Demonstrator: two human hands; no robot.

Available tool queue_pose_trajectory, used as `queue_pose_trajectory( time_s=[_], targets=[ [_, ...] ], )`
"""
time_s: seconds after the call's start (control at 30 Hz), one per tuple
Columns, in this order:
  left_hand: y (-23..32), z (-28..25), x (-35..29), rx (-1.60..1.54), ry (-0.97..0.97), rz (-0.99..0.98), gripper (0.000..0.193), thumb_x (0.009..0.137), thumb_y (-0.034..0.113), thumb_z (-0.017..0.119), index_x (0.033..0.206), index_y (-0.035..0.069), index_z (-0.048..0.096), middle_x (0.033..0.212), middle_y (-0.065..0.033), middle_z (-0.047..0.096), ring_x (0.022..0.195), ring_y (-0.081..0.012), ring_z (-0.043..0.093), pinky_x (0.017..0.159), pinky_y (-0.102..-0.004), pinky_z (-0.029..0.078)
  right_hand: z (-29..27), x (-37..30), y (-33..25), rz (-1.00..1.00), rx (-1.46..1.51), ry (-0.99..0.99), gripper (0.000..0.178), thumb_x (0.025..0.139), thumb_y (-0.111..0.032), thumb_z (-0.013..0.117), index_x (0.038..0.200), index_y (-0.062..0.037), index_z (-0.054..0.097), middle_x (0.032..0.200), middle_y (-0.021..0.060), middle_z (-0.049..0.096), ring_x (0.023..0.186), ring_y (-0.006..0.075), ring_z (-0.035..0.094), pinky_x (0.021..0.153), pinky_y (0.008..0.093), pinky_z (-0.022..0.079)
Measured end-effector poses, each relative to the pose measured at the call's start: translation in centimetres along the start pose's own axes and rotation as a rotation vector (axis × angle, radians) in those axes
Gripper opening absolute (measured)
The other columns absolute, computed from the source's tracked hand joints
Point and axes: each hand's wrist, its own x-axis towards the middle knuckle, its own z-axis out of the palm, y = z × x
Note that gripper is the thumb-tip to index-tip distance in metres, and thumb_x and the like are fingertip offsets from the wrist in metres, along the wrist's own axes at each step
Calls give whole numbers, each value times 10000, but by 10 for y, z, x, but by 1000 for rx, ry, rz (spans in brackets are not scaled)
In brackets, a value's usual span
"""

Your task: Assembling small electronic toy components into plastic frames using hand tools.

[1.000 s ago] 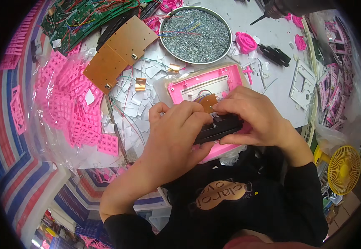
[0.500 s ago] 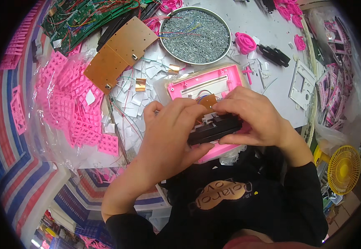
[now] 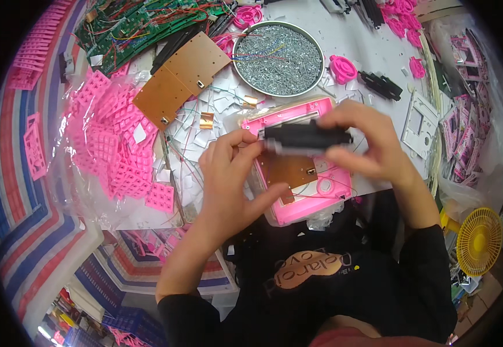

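Note:
A long black plastic part [image 3: 306, 136], blurred by motion, is tilted above a pink plastic casing [image 3: 292, 215]. My right hand [image 3: 373, 141] grips its right end between thumb and fingers. My left hand [image 3: 226, 179] is at the casing's left side, thumb stretched out and apart from the bent fingers. Its fingertips are by the black part's left end; whether they touch it I cannot tell. Inside the casing, beneath the black part, lies a brown circuit board [image 3: 289, 172] with a small metal component and thin wires. The black part hides some of the casing's inside.
A round metal tray [image 3: 237, 72] full of screws stands beyond the casing. Larger brown boards [image 3: 176, 81], white paper pieces and a heap of pink keypads [image 3: 104, 144] lie left. Green circuit boards [image 3: 124, 43] are stacked far left. A white frame [image 3: 420, 124] and yellow fan [image 3: 480, 242] are right.
The black part has been lifted away from my body and turned, uncovering the brown board in the casing. My left hand has moved off its near side, while my right hand still holds it.

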Motion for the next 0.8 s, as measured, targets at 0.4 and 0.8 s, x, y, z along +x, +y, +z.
queue_pose_trajectory(
  time_s=[0.4,0.8],
  targets=[
    [18,16,-10,348,85,23,529,758,294,797,1229,95,662,1324,-86,548,1066,-254,518,975,-465,302,-1,52,15,215,-392,-120,364,978,-391,652,951,-28,655,616,66,580,500,216,570,500,354,473],
    [26,1,2,471,-28,73,456,792,270,775,1203,103,673,1349,-101,589,1120,-269,568,988,-466,336,35,9,21,-386,-760,155,408,766,-149,722,1161,-68,657,1181,110,676,1089,288,636,960,458,501]
  ],
)
